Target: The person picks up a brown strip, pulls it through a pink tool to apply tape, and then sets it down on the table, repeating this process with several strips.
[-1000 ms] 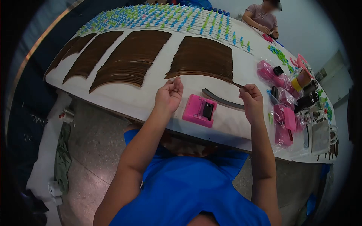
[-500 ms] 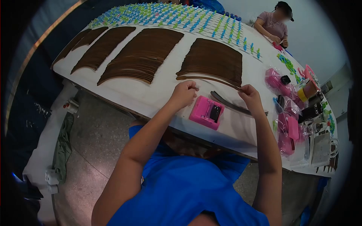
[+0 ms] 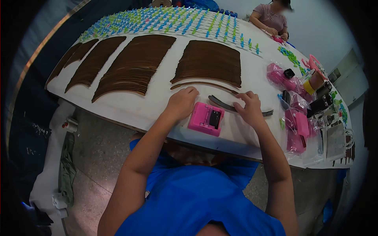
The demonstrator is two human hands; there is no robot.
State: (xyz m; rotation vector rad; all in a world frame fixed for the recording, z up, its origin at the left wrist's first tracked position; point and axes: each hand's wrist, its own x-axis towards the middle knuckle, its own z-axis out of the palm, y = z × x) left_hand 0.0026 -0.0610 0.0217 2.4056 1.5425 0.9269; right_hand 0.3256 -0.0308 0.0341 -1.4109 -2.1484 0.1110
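My left hand point(image 3: 182, 103) is closed just left of a pink device point(image 3: 205, 118) with a black part; whether its fingertips hold anything is too small to tell. My right hand point(image 3: 249, 107) has thumb and fingers apart over dark curved strips point(image 3: 222, 103) lying on the table. Its upper fingertips are near the right end of a single brown strip point(image 3: 204, 83). That strip lies just below a row of closely laid brown strips point(image 3: 208, 61).
More brown strip groups point(image 3: 134, 65) lie to the left on the white table point(image 3: 157, 118). Blue and green clips point(image 3: 177, 21) line the far side. Pink items in plastic point(image 3: 295, 129) stand right. A person point(image 3: 271, 17) sits at the far right.
My right hand has opened and moved off the single strip's end, down toward the dark strips. The view has shifted, so the table and person appear further left.
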